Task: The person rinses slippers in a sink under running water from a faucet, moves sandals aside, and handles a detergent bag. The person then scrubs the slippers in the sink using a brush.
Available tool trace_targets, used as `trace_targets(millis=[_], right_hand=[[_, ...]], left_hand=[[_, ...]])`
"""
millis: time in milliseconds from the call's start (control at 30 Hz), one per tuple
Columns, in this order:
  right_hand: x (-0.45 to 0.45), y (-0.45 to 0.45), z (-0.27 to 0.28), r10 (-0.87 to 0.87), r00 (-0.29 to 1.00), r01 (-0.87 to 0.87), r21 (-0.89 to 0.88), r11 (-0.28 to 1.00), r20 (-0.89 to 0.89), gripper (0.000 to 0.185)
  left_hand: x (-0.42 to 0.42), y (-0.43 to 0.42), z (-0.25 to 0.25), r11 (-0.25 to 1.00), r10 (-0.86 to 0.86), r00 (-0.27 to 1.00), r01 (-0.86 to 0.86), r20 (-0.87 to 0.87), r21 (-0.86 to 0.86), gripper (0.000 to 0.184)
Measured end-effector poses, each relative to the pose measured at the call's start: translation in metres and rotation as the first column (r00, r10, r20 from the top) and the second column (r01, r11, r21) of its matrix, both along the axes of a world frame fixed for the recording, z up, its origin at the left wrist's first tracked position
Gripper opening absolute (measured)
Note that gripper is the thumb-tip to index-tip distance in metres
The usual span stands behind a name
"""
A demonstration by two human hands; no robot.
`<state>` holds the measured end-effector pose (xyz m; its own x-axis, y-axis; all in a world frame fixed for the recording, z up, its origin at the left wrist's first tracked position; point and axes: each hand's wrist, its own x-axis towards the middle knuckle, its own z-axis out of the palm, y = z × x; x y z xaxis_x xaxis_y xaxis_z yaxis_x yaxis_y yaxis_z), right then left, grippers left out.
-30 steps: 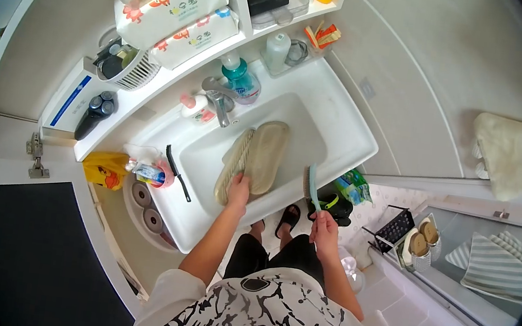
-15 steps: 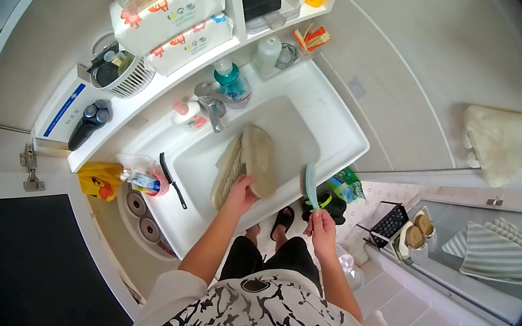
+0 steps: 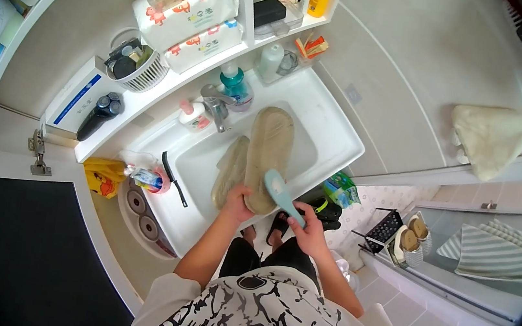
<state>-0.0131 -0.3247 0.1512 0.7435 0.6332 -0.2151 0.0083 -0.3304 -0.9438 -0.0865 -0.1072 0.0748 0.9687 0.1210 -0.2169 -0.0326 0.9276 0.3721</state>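
My left hand (image 3: 238,206) is closed on the near end of a long beige slipper (image 3: 271,145), which is raised at the basin's front with its sole-shaped face up. A second beige slipper (image 3: 229,171) lies partly beneath it in the white sink (image 3: 337,130). My right hand (image 3: 310,231) grips the handle of a pale blue scrubbing brush (image 3: 278,189). The brush head lies over the right edge of the held slipper's near half, its smooth back showing; the bristles are hidden, so contact is unclear.
Behind the basin stand a tap (image 3: 217,107), a teal pump bottle (image 3: 232,81) and a white pump bottle (image 3: 194,116). A black-handled tool (image 3: 174,178) and a pink cup (image 3: 158,180) sit on the left rim. An open cabinet door (image 3: 23,244) is at left.
My right hand has brought the brush leftward from beyond the sink's front edge to the slipper. The held slipper has shifted right and turned more upright in view, uncovering more of the other one.
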Motion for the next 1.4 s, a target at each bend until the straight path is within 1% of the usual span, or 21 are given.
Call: trace_targets(millis=[33,100,233,267,333,433,500,533,633,733,800,833,933,967,1067,1167,1233,1267,1333,1367,1400], right_hand=[[0.002,-0.002,0.007,0.079,0.992,-0.071,-0.083,0.994,0.101,0.04],[0.003,-0.002,0.009,0.107,0.963,-0.064,-0.178,0.982,0.248,0.044],[0.012,0.012,0.017,0.096,0.875,0.017,-0.228,0.973,0.474,0.048],[0.018,0.014,0.014,0.156,0.84,-0.004,-0.282,0.96,0.52,0.05],[0.033,0.019,0.001,0.281,0.757,-0.037,-0.389,0.92,0.591,0.055],[0.071,0.034,-0.01,0.308,0.629,0.108,-0.472,0.875,0.714,0.054],[0.087,0.043,-0.01,0.238,0.644,0.158,-0.43,0.889,0.728,0.055],[0.09,0.046,-0.009,0.204,0.65,0.18,-0.409,0.895,0.732,0.055],[0.034,0.046,0.013,0.316,0.708,0.013,-0.458,0.889,0.632,0.053],[0.009,0.036,0.02,0.324,0.71,-0.081,-0.385,0.919,0.625,0.052],[0.036,0.035,0.014,0.343,0.666,-0.019,-0.445,0.895,0.662,0.048],[0.057,0.037,0.004,0.331,0.649,0.041,-0.466,0.884,0.685,0.048],[0.076,0.043,-0.011,0.265,0.649,0.138,-0.453,0.881,0.713,0.047],[0.077,0.046,-0.013,0.234,0.66,0.154,-0.434,0.888,0.714,0.047],[0.017,0.042,-0.003,0.284,0.675,-0.068,-0.326,0.943,0.681,0.048],[0.017,0.04,0.007,0.351,0.661,-0.102,-0.384,0.918,0.663,0.048],[0.056,0.044,-0.003,0.308,0.652,0.014,-0.416,0.909,0.693,0.049],[0.068,0.046,-0.012,0.271,0.612,0.094,-0.409,0.908,0.743,0.049],[0.07,0.048,-0.023,0.266,0.621,0.14,-0.438,0.888,0.737,0.048],[0.071,0.048,-0.027,0.261,0.624,0.165,-0.451,0.877,0.737,0.047],[0.056,0.051,-0.021,0.276,0.651,0.103,-0.442,0.891,0.707,0.046]], left_hand=[[0.004,-0.003,0.008,0.997,0.009,1.0,-0.01,-0.004,-0.07,0.078],[0.014,-0.007,0.021,0.978,0.025,1.0,-0.026,-0.009,-0.208,0.079],[0.024,-0.017,0.017,0.994,-0.012,0.985,-0.008,-0.175,-0.113,0.074],[0.025,-0.02,0.017,0.995,0.006,0.972,-0.029,-0.234,-0.094,0.073],[0.024,-0.023,0.027,0.992,-0.013,0.966,-0.019,-0.259,-0.124,0.072],[0.016,-0.02,0.047,0.972,-0.112,0.982,0.076,-0.154,-0.222,0.072],[0.016,-0.02,0.053,0.967,-0.154,0.984,0.132,-0.089,-0.217,0.072],[0.016,-0.02,0.052,0.971,-0.114,0.985,0.082,-0.133,-0.226,0.072],[0.014,-0.013,0.046,0.972,-0.02,0.976,-0.032,-0.218,-0.233,0.07],[0.013,-0.009,0.038,0.971,0.009,0.974,-0.064,-0.228,-0.232,0.07],[-0.001,-0.018,0.036,0.969,0.009,0.951,-0.085,-0.308,-0.232,0.07],[-0.004,-0.017,0.04,0.967,-0.071,0.978,0.019,-0.196,-0.255,0.072],[-0.006,-0.012,0.033,0.976,-0.118,0.985,0.093,-0.125,-0.195,0.079],[-0.007,-0.011,0.032,0.979,-0.078,0.982,0.043,-0.172,-0.199,0.078],[-0.007,-0.008,0.033,0.973,0.003,0.968,-0.061,-0.251,-0.223,0.078],[-0.006,-0.003,0.027,0.968,-0.019,0.984,-0.026,-0.179,-0.25,0.079],[-0.012,-0.005,0.038,0.971,-0.091,0.991,0.066,-0.101,-0.229,0.078],[-0.015,-0.005,0.038,0.972,-0.091,0.99,0.066,-0.106,-0.225,0.078],[-0.012,-0.002,0.037,0.974,-0.096,0.99,0.072,-0.104,-0.213,0.078],[-0.009,-0.001,0.035,0.979,-0.051,0.985,0.018,-0.162,-0.202,0.077],[-0.01,-0.002,0.029,0.981,-0.003,0.975,-0.04,-0.223,-0.188,0.077]])
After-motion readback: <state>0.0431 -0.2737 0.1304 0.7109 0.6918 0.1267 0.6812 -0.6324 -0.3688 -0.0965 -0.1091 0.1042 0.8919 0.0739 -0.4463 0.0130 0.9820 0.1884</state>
